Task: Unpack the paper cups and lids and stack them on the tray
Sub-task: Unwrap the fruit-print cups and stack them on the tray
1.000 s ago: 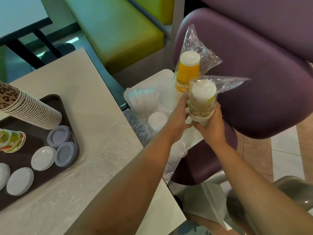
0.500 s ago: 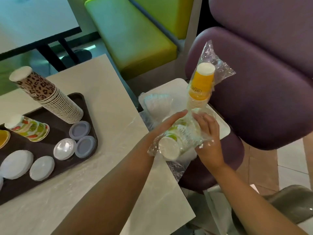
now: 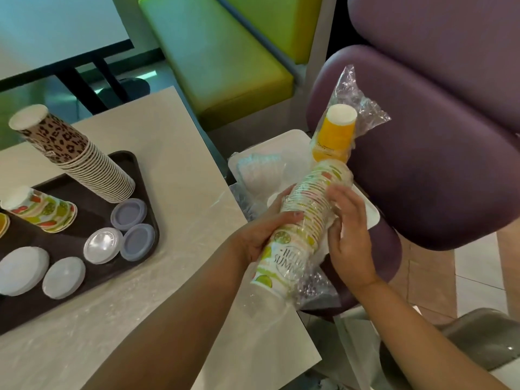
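A long stack of fruit-print paper cups (image 3: 302, 226) in a clear plastic sleeve lies tilted between my hands, over the table's right edge. My left hand (image 3: 263, 232) grips its middle from the left. My right hand (image 3: 347, 232) touches the wrap on the right side, fingers spread. On the dark tray (image 3: 92, 280) at left stand a leopard-print cup stack (image 3: 76, 156), a short fruit-print stack (image 3: 42, 211) lying on its side, and several white, clear and grey lids (image 3: 123, 235).
A white tray (image 3: 371, 218) on the purple seat (image 3: 439, 153) holds an orange cup stack (image 3: 334, 136) in an opened bag and bagged clear lids (image 3: 259, 173). Loose plastic wrap (image 3: 315, 294) hangs below my hands. A green bench (image 3: 219, 60) lies beyond.
The wrapped fruit-print stack was held upright over the white tray, then tipped over and brought down toward the table edge. My view has shifted left, showing more of the dark tray.
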The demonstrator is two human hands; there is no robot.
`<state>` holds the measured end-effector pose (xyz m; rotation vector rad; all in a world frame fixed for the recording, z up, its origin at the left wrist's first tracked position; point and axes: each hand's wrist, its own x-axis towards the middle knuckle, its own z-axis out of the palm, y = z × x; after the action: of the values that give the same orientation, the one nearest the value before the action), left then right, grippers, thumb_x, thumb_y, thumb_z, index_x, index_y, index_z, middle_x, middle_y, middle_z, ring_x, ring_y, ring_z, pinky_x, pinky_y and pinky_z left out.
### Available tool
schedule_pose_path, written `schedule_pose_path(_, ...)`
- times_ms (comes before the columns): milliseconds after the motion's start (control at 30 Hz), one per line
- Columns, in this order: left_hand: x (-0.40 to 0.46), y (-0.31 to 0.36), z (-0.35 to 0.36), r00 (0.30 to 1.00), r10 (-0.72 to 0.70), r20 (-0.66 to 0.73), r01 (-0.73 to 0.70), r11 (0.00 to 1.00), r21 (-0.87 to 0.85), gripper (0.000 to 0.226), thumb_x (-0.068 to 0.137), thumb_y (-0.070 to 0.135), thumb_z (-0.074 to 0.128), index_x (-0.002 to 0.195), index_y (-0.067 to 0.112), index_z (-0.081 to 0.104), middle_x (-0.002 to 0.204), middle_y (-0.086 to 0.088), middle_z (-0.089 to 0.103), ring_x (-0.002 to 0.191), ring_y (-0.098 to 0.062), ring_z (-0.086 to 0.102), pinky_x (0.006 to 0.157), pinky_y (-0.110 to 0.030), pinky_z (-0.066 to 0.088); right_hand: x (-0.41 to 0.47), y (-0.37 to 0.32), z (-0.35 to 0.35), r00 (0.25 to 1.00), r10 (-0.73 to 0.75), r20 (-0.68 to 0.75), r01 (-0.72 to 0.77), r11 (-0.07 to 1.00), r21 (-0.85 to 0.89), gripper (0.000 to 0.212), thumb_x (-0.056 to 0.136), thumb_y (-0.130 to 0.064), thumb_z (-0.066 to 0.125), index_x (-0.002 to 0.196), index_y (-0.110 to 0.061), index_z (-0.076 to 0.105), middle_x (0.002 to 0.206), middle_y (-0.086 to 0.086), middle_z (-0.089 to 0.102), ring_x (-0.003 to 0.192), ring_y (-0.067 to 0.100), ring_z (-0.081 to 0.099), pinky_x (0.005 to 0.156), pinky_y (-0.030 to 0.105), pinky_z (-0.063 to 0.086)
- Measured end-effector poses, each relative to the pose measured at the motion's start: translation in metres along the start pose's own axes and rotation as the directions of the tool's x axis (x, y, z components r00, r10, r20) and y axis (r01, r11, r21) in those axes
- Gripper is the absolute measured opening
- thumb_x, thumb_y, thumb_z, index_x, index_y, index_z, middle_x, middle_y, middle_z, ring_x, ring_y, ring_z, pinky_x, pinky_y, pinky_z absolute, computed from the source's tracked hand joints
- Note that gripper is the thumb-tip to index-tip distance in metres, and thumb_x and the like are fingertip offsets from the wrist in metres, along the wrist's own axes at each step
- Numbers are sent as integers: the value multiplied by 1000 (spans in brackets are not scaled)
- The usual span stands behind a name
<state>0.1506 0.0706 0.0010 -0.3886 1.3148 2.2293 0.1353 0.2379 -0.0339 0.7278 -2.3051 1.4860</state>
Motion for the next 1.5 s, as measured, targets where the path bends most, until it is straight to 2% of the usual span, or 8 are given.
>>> schedule_pose_path(133, -10, -1, -13, 989, 35, 140, -37, 999, 9, 104, 38, 26, 96, 127, 41, 44, 130, -11, 50, 100, -27, 65, 71, -38, 57, 22, -19, 1, 863, 431, -264, -349, 886, 306, 59, 93, -11, 57, 143, -16, 26, 142, 1, 27, 101, -7, 53, 86, 21, 50)
schedule_pose_path(233, -25, -1, -15, 966, 83, 244, -104, 992, 71, 99, 49, 24, 93, 131, 37, 40, 130, -10, 48, 105, -21, 65, 76, -35, 56, 42, -27, -3, 680, 729, -82, -593, 611, 524, 70, 86, -37, 64, 144, -28, 27, 146, 3, 29, 104, 2, 56, 86, 34, 54)
schedule_pose_path(367, -50, 8, -18, 956, 141, 258, -195, 961, 196, 105, 56, 30, 90, 139, 41, 26, 142, -11, 38, 124, -27, 52, 96, -45, 48, 59, -56, 3, 718, 659, 225, -547, 334, 768, 69, 88, -31, 60, 146, -29, 22, 132, 4, 55, 110, 18, 63, 79, 32, 57)
schedule_pose_path(533, -105, 22, -39, 960, 217, 177, -266, 902, 340, 109, 58, 33, 88, 140, 39, 16, 139, -3, 41, 126, -19, 49, 99, -36, 46, 61, -115, 32, 764, 541, 350, -562, 293, 774, 80, 75, -25, 67, 144, -31, 25, 123, 5, 62, 106, 22, 65, 80, 40, 57)
schedule_pose_path(833, -224, 26, -83, 948, 309, -81, -228, 832, 505, 82, 56, 13, 77, 128, 23, 39, 115, 9, 66, 111, -9, 61, 85, -22, 51, 35, -214, 99, 818, 320, 478, -573, 531, 625, 115, 45, -57, 87, 140, -22, 33, 130, 2, 58, 116, 18, 59, 95, 45, 51)
schedule_pose_path(1133, -331, 7, -133, 824, 458, -334, -230, 809, 541, 82, 49, 12, 83, 123, 23, 51, 115, 8, 68, 108, -10, 63, 80, -20, 52, -13, -294, 178, 813, 164, 559, -486, 718, 497, 70, 60, -16, 88, 117, -26, 48, 116, -4, 63, 110, 10, 61, 95, 39, 51)
schedule_pose_path(1300, -360, -10, -167, 750, 515, -416, -229, 792, 566, 75, 56, -12, 82, 115, 27, 58, 108, 13, 70, 103, -10, 65, 78, -21, 53, -32, -320, 216, 814, 65, 578, -382, 809, 447, 79, 62, -10, 86, 124, -27, 39, 111, -19, 56, 102, -12, 55, 89, 10, 46)
schedule_pose_path(1500, -368, -34, -203, 681, 566, -464, -256, 778, 574, 71, 57, -10, 84, 119, 17, 59, 110, 2, 69, 103, -12, 65, 80, -26, 54, -51, -324, 247, 793, 26, 608, -343, 845, 411, 84, 59, -10, 87, 123, -34, 38, 121, -17, 53, 114, -4, 52, 94, 12, 44)
